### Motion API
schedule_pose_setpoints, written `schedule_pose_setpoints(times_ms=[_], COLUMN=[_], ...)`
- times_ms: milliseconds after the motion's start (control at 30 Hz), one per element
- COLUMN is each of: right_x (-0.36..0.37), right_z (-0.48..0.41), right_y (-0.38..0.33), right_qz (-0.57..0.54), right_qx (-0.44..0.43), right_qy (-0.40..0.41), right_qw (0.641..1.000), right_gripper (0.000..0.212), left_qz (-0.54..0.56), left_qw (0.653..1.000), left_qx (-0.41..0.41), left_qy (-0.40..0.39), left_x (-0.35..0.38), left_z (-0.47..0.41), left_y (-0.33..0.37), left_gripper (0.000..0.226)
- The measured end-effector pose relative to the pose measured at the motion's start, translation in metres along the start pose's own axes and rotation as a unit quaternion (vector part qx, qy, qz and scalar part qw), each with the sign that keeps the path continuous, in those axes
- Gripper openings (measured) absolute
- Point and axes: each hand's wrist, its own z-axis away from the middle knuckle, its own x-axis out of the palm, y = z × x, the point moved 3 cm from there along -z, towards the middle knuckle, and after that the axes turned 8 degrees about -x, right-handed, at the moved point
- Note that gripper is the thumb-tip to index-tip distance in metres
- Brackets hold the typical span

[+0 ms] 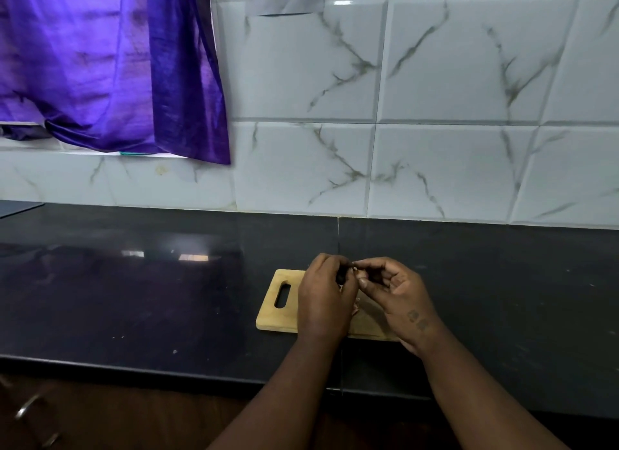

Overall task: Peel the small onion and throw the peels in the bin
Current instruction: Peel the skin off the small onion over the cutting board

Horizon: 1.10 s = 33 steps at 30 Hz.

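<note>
A small dark onion (342,275) is held in my left hand (323,298), mostly hidden by the curled fingers. My right hand (390,288) meets it from the right, thumb and forefinger pinched at the onion's tip on a bit of skin. Both hands hover just above a small wooden cutting board (284,302) with a slot handle at its left end. A few pale peel scraps (355,307) lie on the board between my hands. No bin is in view.
The board lies on a black stone counter (134,298) against a white marble-pattern tiled wall (435,114). A purple curtain (100,64) hangs at the upper left. Drawer handles (26,409) show below the counter's front edge.
</note>
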Motion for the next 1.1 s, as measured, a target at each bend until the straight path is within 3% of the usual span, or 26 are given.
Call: schedule_pose_setpoints(times_ms=[300,700,1100], right_x=[-0.001,-0.002,-0.001], right_z=[0.000,0.000,0.001], right_y=[-0.002,-0.003,-0.002], right_qz=[-0.022,0.015,-0.004], right_qx=[0.020,-0.006,0.003], right_qy=[0.017,0.020,0.013], right_qw=[0.999,1.000,1.000], right_gripper=[0.020,0.021,0.021], left_qz=[0.176,0.078,0.071], left_qw=[0.979,0.996,0.997], left_qx=[-0.095,-0.041,-0.035], left_qy=[-0.032,0.007,-0.003], left_x=[-0.001,-0.002,0.003], left_z=[-0.005,-0.001,-0.002], left_y=[-0.015,-0.010,-0.008], left_gripper=[0.015,0.011,0.012])
